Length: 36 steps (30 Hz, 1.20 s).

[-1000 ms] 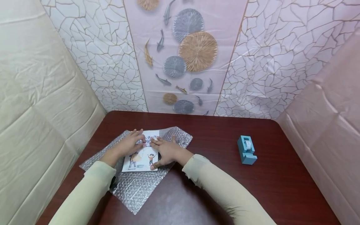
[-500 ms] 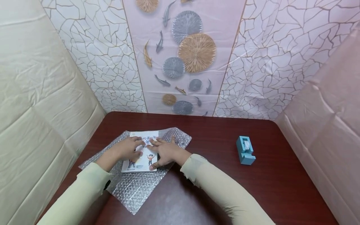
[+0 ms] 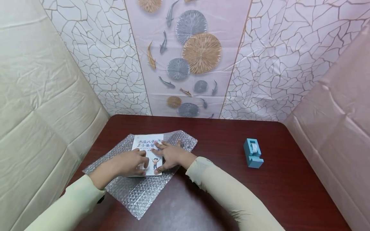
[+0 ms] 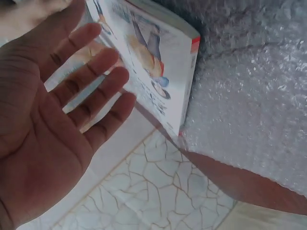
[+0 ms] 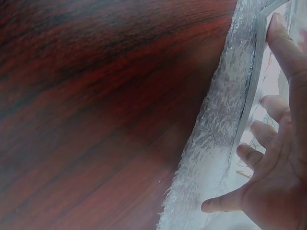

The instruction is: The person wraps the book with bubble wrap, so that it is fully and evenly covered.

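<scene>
A white picture book point(image 3: 150, 138) with blue lettering and drawn figures lies on a sheet of bubble wrap point(image 3: 141, 195). My right hand point(image 3: 172, 156) rests on the book's right side with fingers spread, its thumb near the lower right corner. Over the lower left part of the cover is my left hand point(image 3: 130, 163), fingers loosely bent and holding nothing. In the left wrist view that hand point(image 4: 67, 105) has its palm and fingers extended beside the book point(image 4: 158, 72). The right wrist view has the thumb on the cover and the other fingers splayed along it.
A blue tape dispenser point(image 3: 253, 153) with a roll of tape stands on the right of the dark red table point(image 3: 219, 179). Bubble wrap extends past the book on all sides. A patterned backdrop point(image 3: 190, 57) rises behind the table's far edge.
My left hand has drawn back toward the near left over the cover, uncovering more of the title. The right hand has stayed in place on the book.
</scene>
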Each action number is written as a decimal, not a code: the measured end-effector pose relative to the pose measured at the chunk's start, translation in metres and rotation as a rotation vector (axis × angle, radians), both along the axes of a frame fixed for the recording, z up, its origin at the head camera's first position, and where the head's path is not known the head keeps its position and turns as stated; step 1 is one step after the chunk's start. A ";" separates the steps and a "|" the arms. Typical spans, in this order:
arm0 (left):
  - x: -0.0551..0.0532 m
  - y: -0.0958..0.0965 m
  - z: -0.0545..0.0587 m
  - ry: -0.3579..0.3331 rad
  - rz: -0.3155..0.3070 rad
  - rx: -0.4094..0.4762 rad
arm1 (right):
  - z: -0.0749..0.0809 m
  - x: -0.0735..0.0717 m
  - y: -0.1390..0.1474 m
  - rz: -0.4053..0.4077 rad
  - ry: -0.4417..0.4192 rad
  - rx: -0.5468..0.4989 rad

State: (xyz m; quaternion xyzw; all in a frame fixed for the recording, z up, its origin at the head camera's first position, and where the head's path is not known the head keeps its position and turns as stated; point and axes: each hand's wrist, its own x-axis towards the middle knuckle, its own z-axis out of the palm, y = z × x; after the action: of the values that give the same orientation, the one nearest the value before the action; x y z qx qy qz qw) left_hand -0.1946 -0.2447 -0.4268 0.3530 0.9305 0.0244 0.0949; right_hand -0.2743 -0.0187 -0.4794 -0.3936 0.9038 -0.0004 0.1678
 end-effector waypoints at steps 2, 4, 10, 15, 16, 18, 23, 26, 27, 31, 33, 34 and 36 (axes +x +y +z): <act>0.007 0.003 0.000 -0.059 -0.020 0.009 | 0.000 -0.001 0.000 0.004 0.001 0.001; 0.013 0.006 0.000 -0.128 -0.045 0.024 | 0.001 -0.002 0.000 0.009 0.006 0.000; 0.033 0.021 -0.002 -0.368 -0.019 0.013 | 0.000 -0.004 0.001 0.013 0.006 -0.006; 0.048 0.033 -0.006 -0.481 0.060 -0.066 | -0.002 -0.003 0.001 0.008 -0.010 -0.012; 0.051 0.035 -0.008 -0.478 0.061 -0.083 | -0.002 -0.003 0.001 0.008 -0.010 -0.013; 0.055 0.038 -0.011 -0.461 0.059 -0.110 | -0.003 -0.002 0.001 0.007 -0.012 -0.017; 0.056 0.045 -0.017 -0.400 0.054 -0.189 | -0.001 -0.001 0.002 0.006 -0.016 -0.028; 0.056 0.048 -0.018 -0.404 0.055 -0.227 | 0.000 -0.001 0.002 0.005 -0.020 -0.036; 0.056 0.049 -0.019 -0.399 0.047 -0.240 | 0.000 -0.001 0.003 0.006 -0.021 -0.038; 0.061 0.054 -0.019 -0.358 -0.004 -0.278 | 0.000 0.000 0.002 0.006 -0.028 -0.048; 0.063 0.057 -0.018 -0.335 -0.018 -0.304 | 0.000 0.000 0.001 0.005 -0.032 -0.053; 0.064 0.058 -0.018 -0.326 -0.016 -0.318 | 0.000 0.000 0.001 0.004 -0.032 -0.054; 0.066 0.061 -0.017 -0.324 0.004 -0.352 | 0.000 0.000 0.000 0.000 -0.031 -0.053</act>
State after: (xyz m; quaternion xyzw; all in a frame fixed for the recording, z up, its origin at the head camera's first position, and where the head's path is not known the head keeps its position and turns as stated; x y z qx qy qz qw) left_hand -0.1287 -0.1840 -0.4435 0.3205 0.8938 -0.0815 0.3031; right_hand -0.2739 -0.0184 -0.4793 -0.3977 0.9009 -0.0306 0.1713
